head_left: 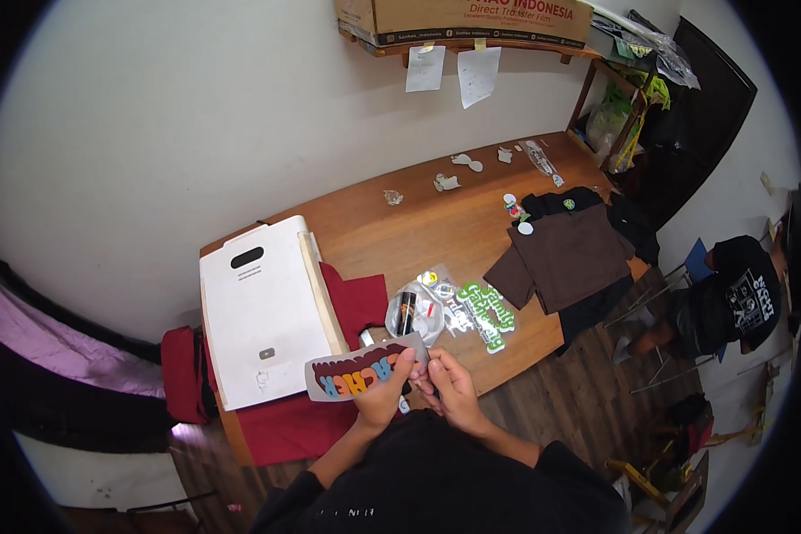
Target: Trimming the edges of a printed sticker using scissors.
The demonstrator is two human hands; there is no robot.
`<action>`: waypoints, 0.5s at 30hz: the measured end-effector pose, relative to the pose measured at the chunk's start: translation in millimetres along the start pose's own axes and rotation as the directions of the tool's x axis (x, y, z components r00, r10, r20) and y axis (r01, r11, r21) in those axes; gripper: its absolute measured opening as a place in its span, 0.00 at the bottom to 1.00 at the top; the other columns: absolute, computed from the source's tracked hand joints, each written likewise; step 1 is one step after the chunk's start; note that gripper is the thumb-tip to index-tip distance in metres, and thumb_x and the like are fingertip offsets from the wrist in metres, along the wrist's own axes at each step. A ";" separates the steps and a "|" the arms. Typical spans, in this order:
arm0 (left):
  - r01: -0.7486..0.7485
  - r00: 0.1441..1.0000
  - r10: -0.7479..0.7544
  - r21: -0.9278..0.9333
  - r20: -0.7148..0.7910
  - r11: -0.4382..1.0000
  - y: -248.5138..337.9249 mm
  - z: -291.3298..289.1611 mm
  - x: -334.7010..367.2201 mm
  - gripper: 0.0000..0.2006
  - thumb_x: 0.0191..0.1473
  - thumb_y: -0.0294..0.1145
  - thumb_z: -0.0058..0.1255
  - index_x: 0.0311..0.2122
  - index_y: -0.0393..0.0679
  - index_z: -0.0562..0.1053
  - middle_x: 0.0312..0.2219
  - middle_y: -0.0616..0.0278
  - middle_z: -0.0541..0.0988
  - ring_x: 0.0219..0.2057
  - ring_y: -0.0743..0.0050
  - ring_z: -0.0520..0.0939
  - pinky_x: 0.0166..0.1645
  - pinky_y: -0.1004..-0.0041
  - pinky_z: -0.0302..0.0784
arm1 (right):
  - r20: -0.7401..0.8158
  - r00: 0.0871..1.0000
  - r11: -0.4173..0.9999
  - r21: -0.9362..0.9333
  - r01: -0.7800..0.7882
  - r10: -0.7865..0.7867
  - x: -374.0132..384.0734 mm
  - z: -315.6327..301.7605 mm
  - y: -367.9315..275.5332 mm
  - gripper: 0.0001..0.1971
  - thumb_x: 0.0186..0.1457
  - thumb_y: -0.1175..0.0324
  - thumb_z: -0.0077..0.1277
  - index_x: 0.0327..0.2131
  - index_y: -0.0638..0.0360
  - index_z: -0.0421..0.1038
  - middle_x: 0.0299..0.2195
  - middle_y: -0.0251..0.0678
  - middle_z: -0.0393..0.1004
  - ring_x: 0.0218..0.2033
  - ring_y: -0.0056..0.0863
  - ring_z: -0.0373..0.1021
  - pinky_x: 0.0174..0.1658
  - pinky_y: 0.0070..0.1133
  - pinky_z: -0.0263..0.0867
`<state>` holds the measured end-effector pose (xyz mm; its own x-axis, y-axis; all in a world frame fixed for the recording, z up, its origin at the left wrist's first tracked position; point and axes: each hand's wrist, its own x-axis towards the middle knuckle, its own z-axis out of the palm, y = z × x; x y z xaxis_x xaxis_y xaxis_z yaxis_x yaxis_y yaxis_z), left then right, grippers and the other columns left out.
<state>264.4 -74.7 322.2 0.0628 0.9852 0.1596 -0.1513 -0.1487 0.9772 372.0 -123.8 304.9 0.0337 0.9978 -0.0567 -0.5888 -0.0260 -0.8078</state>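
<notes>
My left hand (383,395) grips a transfer film sheet (336,388) from its near side, the thumb lying on top. Colourful lettering in blue, orange and red on a dark maroon backing covers the grey sheet. At the sheet's right end, my right hand (455,392) is closed, with its fingertips close to the left hand's. What it pinches is partly hidden; a dark bit shows between the hands. Just beyond the sheet stands a clear round tub (429,335) holding a black cylinder (407,311) and small items.
A white heat press (267,311) stands at the left over a red shirt (359,301). Green-and-white film prints (487,311) lie right of the tub. Folded brown cloth (574,258) rests on the right, film scraps (447,182) along the back. Another person (743,298) is at far right.
</notes>
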 end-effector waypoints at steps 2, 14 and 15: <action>-0.007 1.000 0.008 0.028 -0.015 1.000 -0.1 -0.2 0.6 0.05 0.45 0.21 0.56 0.28 0.39 0.71 0.23 0.68 0.75 0.23 0.84 0.75 0.28 0.84 0.69 | -0.001 1.000 1.000 -0.012 -0.019 0.019 -0.6 0.2 -1.4 0.08 0.61 0.64 0.34 0.37 0.58 0.60 0.27 0.26 0.68 0.15 0.04 0.50 0.16 0.06 0.44; 0.000 0.999 0.001 -0.052 0.035 0.999 7.0 0.8 1.6 0.05 0.44 0.21 0.56 0.28 0.38 0.72 0.23 0.67 0.76 0.23 0.84 0.75 0.29 0.84 0.70 | -0.014 1.000 1.000 -0.028 0.005 -0.006 1.0 5.5 -7.7 0.09 0.61 0.65 0.34 0.36 0.59 0.61 0.25 0.25 0.65 0.16 0.05 0.51 0.17 0.06 0.44; 0.029 0.998 -0.024 -0.082 0.063 0.996 6.8 0.0 1.9 0.05 0.45 0.21 0.56 0.28 0.38 0.72 0.23 0.67 0.76 0.24 0.84 0.75 0.29 0.84 0.70 | -0.015 1.000 1.000 -0.028 0.006 -0.006 0.9 5.7 -7.5 0.09 0.61 0.65 0.34 0.36 0.59 0.61 0.25 0.25 0.65 0.16 0.05 0.51 0.17 0.06 0.44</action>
<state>263.5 -73.9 329.1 0.1284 0.9811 0.1449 -0.2297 -0.1127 0.9667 371.8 -122.3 314.2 0.0493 0.9970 -0.0602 -0.5660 -0.0217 -0.8241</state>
